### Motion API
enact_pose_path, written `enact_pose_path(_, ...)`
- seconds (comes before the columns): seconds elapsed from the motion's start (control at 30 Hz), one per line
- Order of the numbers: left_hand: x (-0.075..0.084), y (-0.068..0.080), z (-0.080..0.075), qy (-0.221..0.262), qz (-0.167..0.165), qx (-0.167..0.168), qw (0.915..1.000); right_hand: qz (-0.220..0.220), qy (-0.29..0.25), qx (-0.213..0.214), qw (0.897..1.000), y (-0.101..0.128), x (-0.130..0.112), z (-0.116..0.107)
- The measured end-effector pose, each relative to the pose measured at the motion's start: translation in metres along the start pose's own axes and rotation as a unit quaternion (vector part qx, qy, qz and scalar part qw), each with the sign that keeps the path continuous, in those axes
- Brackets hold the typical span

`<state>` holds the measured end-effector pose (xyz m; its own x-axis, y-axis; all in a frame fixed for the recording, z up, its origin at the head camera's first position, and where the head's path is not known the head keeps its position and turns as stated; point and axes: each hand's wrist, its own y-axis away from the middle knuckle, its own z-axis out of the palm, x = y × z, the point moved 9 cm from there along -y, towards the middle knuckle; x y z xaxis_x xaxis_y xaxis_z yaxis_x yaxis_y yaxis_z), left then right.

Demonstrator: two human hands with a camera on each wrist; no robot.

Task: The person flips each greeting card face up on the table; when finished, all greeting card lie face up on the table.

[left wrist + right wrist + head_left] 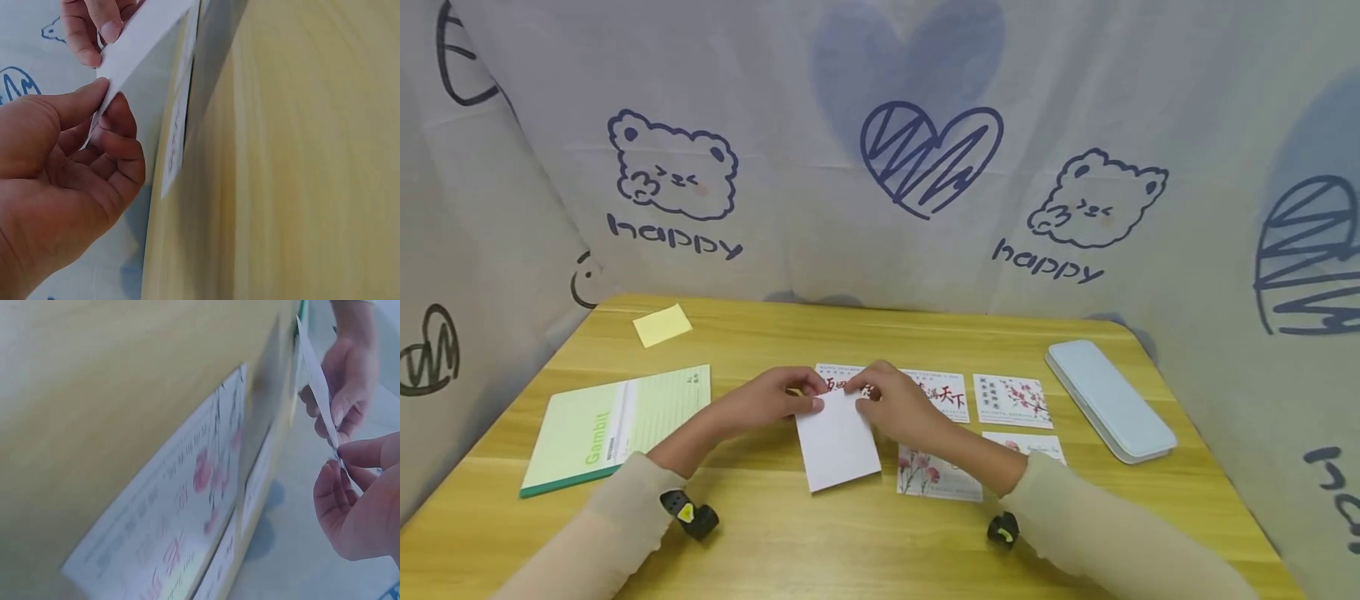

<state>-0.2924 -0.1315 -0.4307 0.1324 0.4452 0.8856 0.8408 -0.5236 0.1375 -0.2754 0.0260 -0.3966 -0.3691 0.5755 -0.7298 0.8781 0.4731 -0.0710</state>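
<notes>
My left hand pinches the upper left corner of a white card, blank on the side facing me. At its upper right corner, the right hand pinches it between thumb and fingers. The card is tilted and lifted off the table, as both wrist views show. Behind the hands lies a card with red characters, partly covered. A card with pink flowers lies under the right forearm. To the right are a blossom card and another card, partly hidden by the sleeve.
A green notebook lies at the left of the wooden table. Farther back is a yellow sticky note. A light blue case lies at the right. A printed curtain hangs behind the table.
</notes>
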Motion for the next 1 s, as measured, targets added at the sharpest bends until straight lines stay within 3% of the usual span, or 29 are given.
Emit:
enact_pose_path(0.23, 0.014, -0.012, 0.014, 0.048, 0.014, -0.015, 0.9986, -0.026, -0.022, 0.035, 0.999, 0.016, 0.001, -0.025)
enact_pose_path(0.4, 0.022, -0.02, 0.023, 0.055, 0.022, -0.022, 0.998, -0.054, -0.04, 0.033, 0.997, 0.03, -0.001, -0.044)
enact_pose_path(0.67, 0.039, -0.027, 0.036, 0.085, 0.036, -0.041, 0.9949, -0.104, -0.046, -0.021, 0.993, 0.047, -0.008, -0.068)
enact_pose_path(1.0, 0.047, -0.024, 0.056, 0.108, 0.058, -0.094, 0.988, -0.145, -0.091, -0.07, 0.983, 0.056, -0.016, -0.058)
